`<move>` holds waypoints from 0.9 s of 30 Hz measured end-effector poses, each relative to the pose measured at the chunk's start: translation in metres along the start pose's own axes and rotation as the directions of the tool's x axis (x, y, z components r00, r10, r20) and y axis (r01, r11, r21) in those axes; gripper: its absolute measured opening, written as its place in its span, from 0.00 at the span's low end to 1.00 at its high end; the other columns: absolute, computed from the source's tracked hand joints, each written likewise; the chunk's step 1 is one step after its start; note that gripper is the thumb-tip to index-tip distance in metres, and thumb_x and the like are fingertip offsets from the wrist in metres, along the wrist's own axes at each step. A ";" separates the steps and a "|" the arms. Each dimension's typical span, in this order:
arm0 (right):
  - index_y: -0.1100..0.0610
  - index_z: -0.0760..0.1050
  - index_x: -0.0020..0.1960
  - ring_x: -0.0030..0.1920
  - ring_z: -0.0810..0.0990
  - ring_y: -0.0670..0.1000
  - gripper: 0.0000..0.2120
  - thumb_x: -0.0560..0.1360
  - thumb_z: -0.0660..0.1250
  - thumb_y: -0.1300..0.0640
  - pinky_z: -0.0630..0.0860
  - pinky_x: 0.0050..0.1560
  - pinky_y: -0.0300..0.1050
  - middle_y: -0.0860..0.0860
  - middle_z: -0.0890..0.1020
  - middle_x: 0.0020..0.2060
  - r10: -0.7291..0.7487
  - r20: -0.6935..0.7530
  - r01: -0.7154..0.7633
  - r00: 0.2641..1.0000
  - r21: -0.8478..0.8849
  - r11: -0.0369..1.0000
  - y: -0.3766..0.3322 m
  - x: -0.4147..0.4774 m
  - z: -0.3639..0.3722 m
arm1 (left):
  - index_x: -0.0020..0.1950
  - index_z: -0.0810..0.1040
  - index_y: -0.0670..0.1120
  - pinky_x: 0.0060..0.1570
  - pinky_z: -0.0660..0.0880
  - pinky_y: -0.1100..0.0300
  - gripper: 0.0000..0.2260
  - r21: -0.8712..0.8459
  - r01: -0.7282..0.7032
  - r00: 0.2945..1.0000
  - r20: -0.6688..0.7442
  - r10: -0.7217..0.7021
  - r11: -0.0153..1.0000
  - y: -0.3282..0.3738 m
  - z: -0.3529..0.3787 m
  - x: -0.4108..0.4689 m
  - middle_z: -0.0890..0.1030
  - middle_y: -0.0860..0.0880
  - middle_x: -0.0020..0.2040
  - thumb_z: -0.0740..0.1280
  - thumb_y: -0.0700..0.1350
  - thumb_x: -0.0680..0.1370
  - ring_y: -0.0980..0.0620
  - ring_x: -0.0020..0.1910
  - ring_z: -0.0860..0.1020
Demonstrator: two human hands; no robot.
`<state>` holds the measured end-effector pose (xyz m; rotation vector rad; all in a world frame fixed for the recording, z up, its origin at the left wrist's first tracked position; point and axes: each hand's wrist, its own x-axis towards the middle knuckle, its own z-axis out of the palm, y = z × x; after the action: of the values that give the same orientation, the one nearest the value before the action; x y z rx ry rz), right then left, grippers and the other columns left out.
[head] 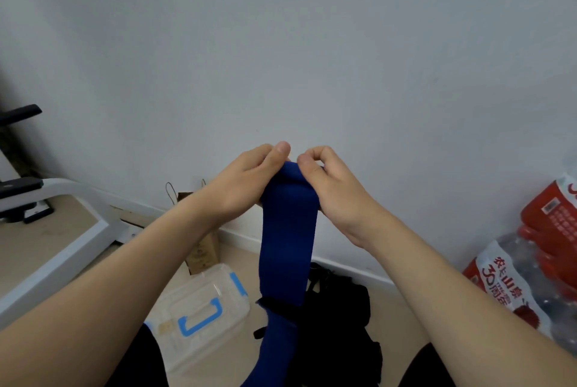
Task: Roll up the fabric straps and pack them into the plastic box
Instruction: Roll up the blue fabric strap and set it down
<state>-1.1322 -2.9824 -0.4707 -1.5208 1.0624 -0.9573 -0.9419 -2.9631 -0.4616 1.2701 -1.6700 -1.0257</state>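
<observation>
Strap (pixel 287 246): blue, fabric, held up in front of the body. Long axis runs near-vertical in view. The free length hangs from the hands down toward the lap and leaves the frame at the bottom edge. A dark band crosses it low down; cannot tell what it is.

Box (pixel 193 299): clear plastic with blue handle and latches, on the floor (pixel 406 318) below and left of the strap, beside the left forearm. The lid looks to be on. It lies on the left hand's side.

Black heap (pixel 340 324): on the floor just right of the strap's lower part. It may be more straps; cannot tell.

Left hand (pixel 246 186): pinches the strap's top left corner, thumb up over the edge.
Right hand (pixel 334 190): pinches the top right corner, fingers curled in over the edge.
The hands are level, thumbs nearly touching. The top edge between them looks turned over, so the roll seems only just begun.

Judgement: all unrolled length lies below the hands, so the roll must travel down the long axis toward the body. Air around the hands is open on all sides. The hanging tail may brush the heap.

Farther off: paper bag (pixel 201 249) against the wall (pixel 281 43) behind the box; white frame (pixel 78 230) at left; bottle packs (pixel 515 277) at right. All are well apart from the hands.
</observation>
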 end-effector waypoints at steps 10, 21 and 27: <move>0.54 0.78 0.68 0.57 0.88 0.57 0.27 0.83 0.58 0.34 0.86 0.56 0.61 0.56 0.87 0.58 -0.086 0.080 0.087 0.993 -0.017 0.996 -0.006 -0.005 -0.009 | 0.60 0.77 0.44 0.44 0.85 0.52 0.08 -0.079 -0.214 0.977 -0.040 0.211 0.974 -0.004 -0.014 0.000 0.87 0.44 0.54 0.72 0.40 0.83 0.44 0.51 0.87; 0.51 0.79 0.66 0.55 0.87 0.59 0.09 0.87 0.65 0.55 0.85 0.54 0.65 0.55 0.87 0.55 -0.295 -0.005 0.294 0.955 -0.085 0.952 -0.004 -0.006 -0.002 | 0.64 0.82 0.49 0.47 0.86 0.53 0.17 -0.155 -0.032 0.999 0.009 0.034 0.987 -0.002 -0.014 -0.001 0.87 0.45 0.57 0.67 0.59 0.83 0.46 0.56 0.87; 0.51 0.71 0.68 0.48 0.89 0.53 0.11 0.89 0.60 0.48 0.85 0.38 0.50 0.55 0.86 0.55 -0.167 0.072 0.167 0.983 0.005 0.986 -0.008 -0.009 -0.007 | 0.68 0.81 0.52 0.56 0.85 0.50 0.12 -0.174 -0.066 0.997 0.038 0.074 0.982 -0.006 -0.019 -0.003 0.84 0.43 0.63 0.71 0.49 0.85 0.42 0.61 0.85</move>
<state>-1.1400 -2.9752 -0.4620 -1.6529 0.8945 -1.0080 -0.9221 -2.9638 -0.4610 1.0755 -1.6094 -1.1372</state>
